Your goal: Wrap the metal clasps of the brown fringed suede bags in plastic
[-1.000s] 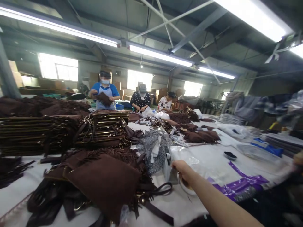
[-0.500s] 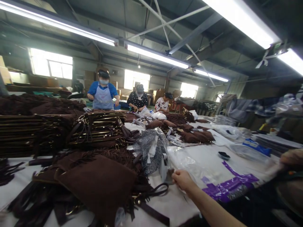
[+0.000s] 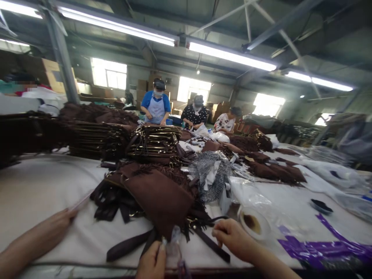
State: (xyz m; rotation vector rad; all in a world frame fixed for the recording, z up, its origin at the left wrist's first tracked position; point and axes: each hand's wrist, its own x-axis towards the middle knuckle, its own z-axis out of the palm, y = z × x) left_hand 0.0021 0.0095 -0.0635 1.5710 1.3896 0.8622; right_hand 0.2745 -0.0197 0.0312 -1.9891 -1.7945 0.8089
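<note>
On the table [image 3: 64,178], before me, lay the bag [image 3: 161,190], seemingly soft, limp and light, best held by its firmer edge. My right hand [image 3: 236,238]: fingers narrowly curled near the strap [image 3: 213,247], contents indeterminable. My left hand [image 3: 152,261]: fingertips pinching filmy, probably slippery plastic [image 3: 175,236].

No text, label, brand, number or sign can be read.
</note>
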